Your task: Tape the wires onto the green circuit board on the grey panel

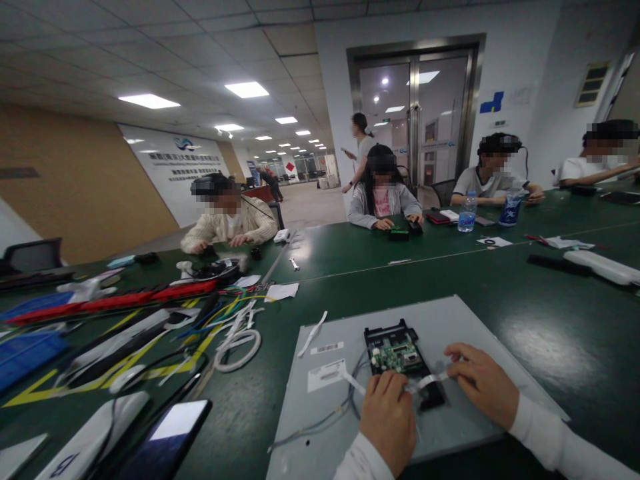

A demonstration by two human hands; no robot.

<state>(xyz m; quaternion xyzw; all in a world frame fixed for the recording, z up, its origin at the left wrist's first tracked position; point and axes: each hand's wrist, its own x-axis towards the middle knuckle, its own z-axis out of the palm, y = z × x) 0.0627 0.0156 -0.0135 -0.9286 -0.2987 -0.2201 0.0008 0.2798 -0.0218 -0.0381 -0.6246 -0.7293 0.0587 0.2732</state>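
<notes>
A grey metal panel [295, 427] lies flat before me on the green table. On it sits a black plastic frame [431, 393] holding a green circuit board [400, 357]. A flat white ribbon cable [425, 382] stretches across the frame's near end. My left hand [387, 420] is closed on the cable at the frame's near left corner. To the right, my right hand [485, 383] pinches the cable's other end between thumb and fingers. Thin grey wires [330, 419] run from beside the frame toward the panel's left edge. A loose white strip [313, 333] lies at the panel's far left corner.
On the left lie a smartphone [173, 433], a white cable loop [237, 350], coloured wires and blue trays [30, 357]. A small wrench [295, 265] lies farther back. Several people sit across the table [340, 267], near a water bottle [467, 213]. A white bar [603, 267] lies right.
</notes>
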